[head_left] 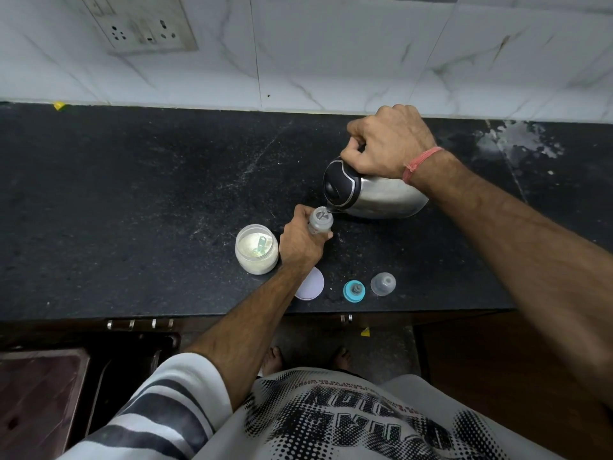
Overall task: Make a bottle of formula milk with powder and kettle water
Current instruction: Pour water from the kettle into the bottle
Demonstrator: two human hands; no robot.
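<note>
From the head camera, a person is standing at a black stone counter (132,200) backed by white marble-patterned wall tiles (331,54), with a switch and socket plate (142,24) set in the wall at upper left.

The right hand (388,144) is clenching the handle of a stainless steel electric kettle (381,197), fingers wrapped fully around it. A pink thread band (419,162) is circling that wrist. The kettle is tipping over toward the left, its black lid (341,187) facing the camera and its spout touching or just above the mouth of a baby bottle (320,222). A thin trickle seems to be passing from spout to bottle, though it is too small to be sure.

The left hand (300,242) is grasping the clear bottle around its body, holding it upright on the counter just below the spout. The bottle's mouth is open, with no teat or cap on it.

Just left of that hand, an open jar of pale formula powder (256,249) is standing on the counter, with a greenish scoop (260,245) lying inside on the powder. A white round lid (310,283) is lying flat near the counter's front edge, partly hidden by the left forearm. To its right, the teat in its blue screw ring (354,291) is resting, and beside that the clear dome cap (383,283), both apart from the bottle.

Below the counter edge, bare feet (275,358) are showing on the floor.
</note>
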